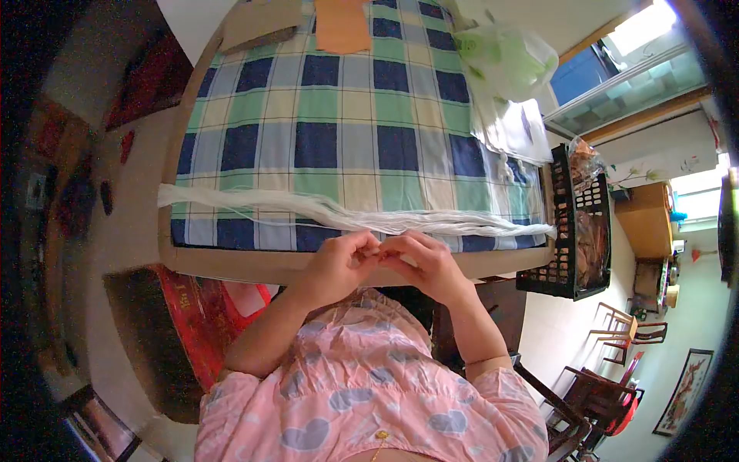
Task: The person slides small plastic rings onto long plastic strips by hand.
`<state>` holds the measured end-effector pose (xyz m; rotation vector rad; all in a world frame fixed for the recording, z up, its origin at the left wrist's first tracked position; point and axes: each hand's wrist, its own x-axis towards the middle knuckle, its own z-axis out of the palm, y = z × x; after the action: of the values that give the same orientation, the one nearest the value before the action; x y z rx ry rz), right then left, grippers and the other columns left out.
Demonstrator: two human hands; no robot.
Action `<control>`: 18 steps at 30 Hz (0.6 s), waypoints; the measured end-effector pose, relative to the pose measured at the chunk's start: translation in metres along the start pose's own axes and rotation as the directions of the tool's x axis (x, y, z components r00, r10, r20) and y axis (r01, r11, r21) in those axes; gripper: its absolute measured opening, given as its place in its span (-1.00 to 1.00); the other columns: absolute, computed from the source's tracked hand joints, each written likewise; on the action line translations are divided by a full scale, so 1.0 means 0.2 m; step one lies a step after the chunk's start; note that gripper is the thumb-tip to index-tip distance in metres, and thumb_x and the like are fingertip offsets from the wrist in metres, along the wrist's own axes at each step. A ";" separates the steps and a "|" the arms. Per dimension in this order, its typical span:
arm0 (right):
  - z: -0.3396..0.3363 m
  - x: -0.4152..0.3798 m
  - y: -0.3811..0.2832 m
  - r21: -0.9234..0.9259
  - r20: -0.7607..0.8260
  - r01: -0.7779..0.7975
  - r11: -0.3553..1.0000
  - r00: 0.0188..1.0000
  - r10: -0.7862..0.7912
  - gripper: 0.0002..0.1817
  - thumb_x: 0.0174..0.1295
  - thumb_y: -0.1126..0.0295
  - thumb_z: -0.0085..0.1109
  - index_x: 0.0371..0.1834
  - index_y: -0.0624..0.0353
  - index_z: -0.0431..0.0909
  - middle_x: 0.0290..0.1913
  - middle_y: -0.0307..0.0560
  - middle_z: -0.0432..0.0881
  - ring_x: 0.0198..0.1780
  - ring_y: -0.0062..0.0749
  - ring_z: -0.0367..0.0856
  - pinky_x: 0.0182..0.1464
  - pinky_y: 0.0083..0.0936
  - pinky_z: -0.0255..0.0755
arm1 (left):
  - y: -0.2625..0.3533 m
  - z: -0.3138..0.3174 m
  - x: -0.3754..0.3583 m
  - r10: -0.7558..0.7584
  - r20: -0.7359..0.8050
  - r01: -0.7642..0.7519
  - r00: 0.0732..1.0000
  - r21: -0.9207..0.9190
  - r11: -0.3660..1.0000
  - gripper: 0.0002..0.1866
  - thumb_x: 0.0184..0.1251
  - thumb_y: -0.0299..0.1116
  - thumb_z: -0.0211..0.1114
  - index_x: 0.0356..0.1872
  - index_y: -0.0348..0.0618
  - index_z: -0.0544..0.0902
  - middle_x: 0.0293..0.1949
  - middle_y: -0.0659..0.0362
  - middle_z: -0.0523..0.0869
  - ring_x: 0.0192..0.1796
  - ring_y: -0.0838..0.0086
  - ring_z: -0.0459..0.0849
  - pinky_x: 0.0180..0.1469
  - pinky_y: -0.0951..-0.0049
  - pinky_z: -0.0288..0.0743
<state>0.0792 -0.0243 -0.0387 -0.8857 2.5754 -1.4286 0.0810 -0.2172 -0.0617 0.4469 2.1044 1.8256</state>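
A long bundle of white strands (308, 204) lies across the near side of a checked cloth (331, 146) on the table. My left hand (342, 266) and my right hand (419, 262) meet at the table's front edge, just below the middle of the bundle. The fingertips of both hands are pinched together and nearly touch each other. Whatever they hold is too small to make out. The bundle's left end reaches the table's left edge, and its right end lies near the right edge.
Brown cardboard (262, 23) and an orange sheet (342, 27) lie at the far side. Plastic bags (508, 61) rest at the back right. A black crate (581, 223) stands beside the table's right edge. A red bag (208, 316) is below left.
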 end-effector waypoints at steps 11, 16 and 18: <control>-0.01 -0.02 0.06 -0.107 -0.120 0.114 0.988 0.985 -0.127 -0.86 0.03 0.58 0.27 -0.34 0.24 0.54 -0.34 -0.08 0.56 -0.31 -0.24 0.57 -0.29 -0.46 0.45 | -0.05 -0.02 0.01 -0.126 -0.187 0.008 0.974 -0.531 0.847 -0.91 0.29 -0.56 0.13 -0.23 -0.29 0.57 -0.25 0.18 0.68 -0.18 0.55 0.65 -0.10 0.52 0.54; -0.04 -0.03 0.03 -0.107 -0.051 0.187 0.977 0.980 -0.193 -0.85 0.02 0.58 0.27 -0.33 0.24 0.54 -0.27 -0.07 0.59 -0.27 -0.23 0.58 -0.25 -0.43 0.47 | -0.20 -0.08 0.04 -0.348 0.308 0.448 0.886 -0.765 0.462 -0.80 0.32 -0.39 0.20 -0.10 -0.25 0.60 -0.22 0.14 0.68 -0.15 0.46 0.66 -0.03 0.49 0.57; -0.04 -0.03 0.03 -0.074 -0.030 0.151 0.986 0.988 -0.154 -0.85 0.03 0.58 0.26 -0.32 0.22 0.54 -0.26 -0.07 0.59 -0.25 -0.22 0.59 -0.23 -0.43 0.48 | -0.20 -0.06 0.04 -0.334 0.454 0.559 0.826 -0.740 0.374 -0.73 0.33 -0.31 0.21 -0.06 -0.25 0.60 -0.21 0.13 0.68 -0.16 0.42 0.68 -0.04 0.45 0.58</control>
<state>0.0800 -0.0129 -0.0406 -1.0992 2.6514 -1.4081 0.0682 -0.2305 -0.1002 -0.1876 0.7764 2.0212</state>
